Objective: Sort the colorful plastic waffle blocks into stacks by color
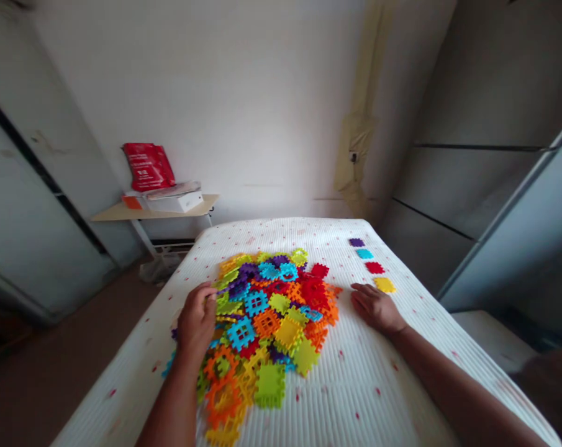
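A heap of notched plastic interlocking tiles in several colours lies on the white quilted cover. At the heap's left side my left hand is closed, its fingertips pinching a purple tile seen nearly edge-on. My right hand lies palm down to the right of the heap, fingers stretched out, holding nothing visible. Just beyond it runs a column of single tiles: yellow, red, light blue and purple. Some heap tiles are solid, others have cut-out windows.
The white cover with small red marks spreads over the bed-like surface. Behind on the left, a small table bears a red bag and a white box. Grey cabinets flank the right side.
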`<state>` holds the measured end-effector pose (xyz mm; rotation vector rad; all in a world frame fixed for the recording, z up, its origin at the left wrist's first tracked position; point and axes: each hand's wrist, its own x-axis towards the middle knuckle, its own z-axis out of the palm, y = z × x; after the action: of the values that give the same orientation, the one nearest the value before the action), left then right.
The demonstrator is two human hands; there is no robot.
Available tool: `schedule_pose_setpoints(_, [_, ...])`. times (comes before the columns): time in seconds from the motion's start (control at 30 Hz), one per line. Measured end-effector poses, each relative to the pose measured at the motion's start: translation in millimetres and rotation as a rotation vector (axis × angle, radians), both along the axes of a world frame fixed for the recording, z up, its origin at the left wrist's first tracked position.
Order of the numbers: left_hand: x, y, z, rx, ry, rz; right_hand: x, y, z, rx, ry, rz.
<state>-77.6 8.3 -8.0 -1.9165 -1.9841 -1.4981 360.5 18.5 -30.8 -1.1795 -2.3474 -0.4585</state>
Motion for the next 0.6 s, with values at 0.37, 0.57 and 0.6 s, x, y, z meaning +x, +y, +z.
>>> schedule_pose_setpoints(0.37, [14, -15, 18.3, -0.061, -0.128, 0.295, -2, -3, 0.9, 0.003, 0.025, -0.029])
schedule_pose_setpoints(0.57, [54, -21, 21.3, 0.014, -0.446, -0.033, -34, 5, 4.7, 0.017, 0.3, 0.055])
schedule_pose_setpoints(0.6, [61, -22, 21.7, -0.01, -0.5, -0.098, -47, 4, 10.3, 0.01, 0.351, 0.09])
